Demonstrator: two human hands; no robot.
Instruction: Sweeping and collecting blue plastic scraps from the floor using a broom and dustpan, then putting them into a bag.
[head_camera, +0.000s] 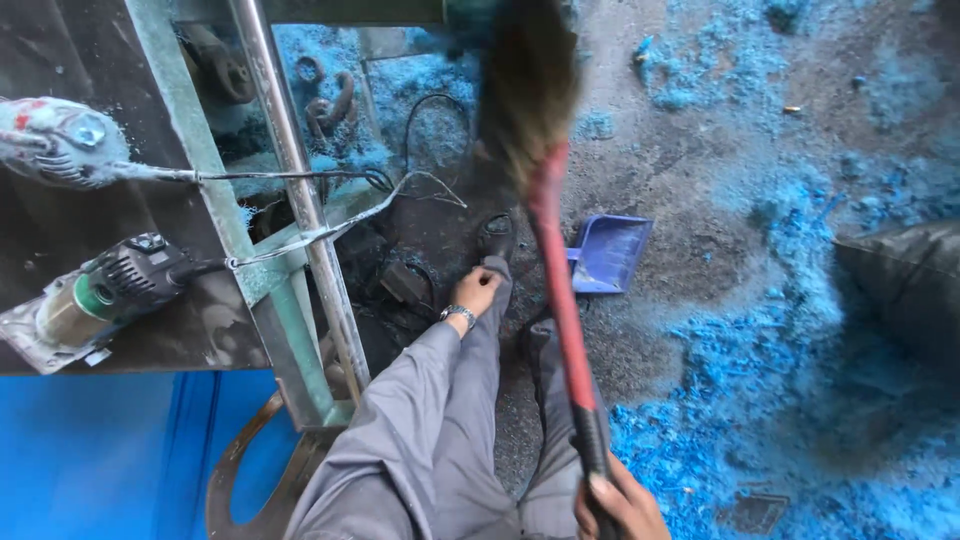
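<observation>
Down at the near edge, the right hand (620, 505) is wrapped tight round the red handle of a broom (556, 270), whose blurred bristle head is raised toward the far side, above the grey floor (700, 160). The left hand (473, 290) hangs by the grey trouser leg, fingers loosely curled and holding nothing, a watch on its wrist.

Blue shavings (800, 370) lie thick across the right half of the floor, with thinner patches at the far side and more under the bench on the left. A blue dustpan (608, 252) lies on the floor just right of the broom handle, near the far shoe.

To sweep well from here, I would judge it best to bring the head down low and draw short strokes from the right toward the dustpan, keeping the grip firm near the handle's end; a second hand lower on the handle would steady it. The cables (420, 180) under the bench could snag the bristles.

Counted: one broom, one dustpan, two power tools (110, 285) on the bench surface at left, one metal pole (300, 190), and one dark bag (905, 280) at the right edge.
</observation>
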